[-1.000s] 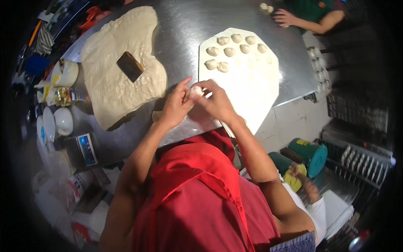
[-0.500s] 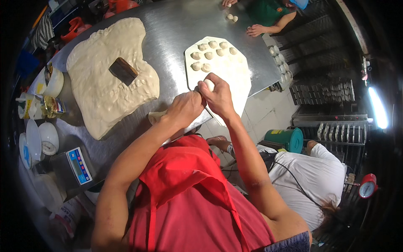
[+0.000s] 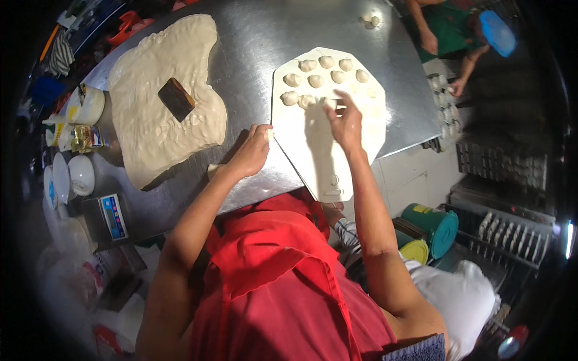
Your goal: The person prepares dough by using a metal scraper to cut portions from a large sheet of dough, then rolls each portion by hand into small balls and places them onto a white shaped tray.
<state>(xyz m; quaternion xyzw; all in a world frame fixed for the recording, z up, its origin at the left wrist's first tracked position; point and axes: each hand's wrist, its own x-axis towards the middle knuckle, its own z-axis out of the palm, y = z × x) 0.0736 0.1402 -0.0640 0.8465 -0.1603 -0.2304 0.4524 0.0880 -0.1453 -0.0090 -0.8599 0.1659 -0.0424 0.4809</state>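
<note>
The half-open right hand [image 3: 347,122] pinched a dough ball [image 3: 329,104], a white handled board [image 3: 292,127] below that hand; the left hand [image 3: 253,150], loosely curled, gripped a dough piece [image 3: 270,134].

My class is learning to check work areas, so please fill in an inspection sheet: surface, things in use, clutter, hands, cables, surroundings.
Surface: shiny metal table.
Things in use: dough slab with a dark block on it; pale board with nine dough balls.
Clutter: tubs and a digital scale at left.
Left hand: by the board's left edge, something pale at its fingertips.
Right hand: over the board, another dough ball at its fingertips; held or released, cannot tell.
Cables: nothing seen.
Surroundings: co-worker in green, upper right; person in white, lower right; green bucket; tray racks.
</note>
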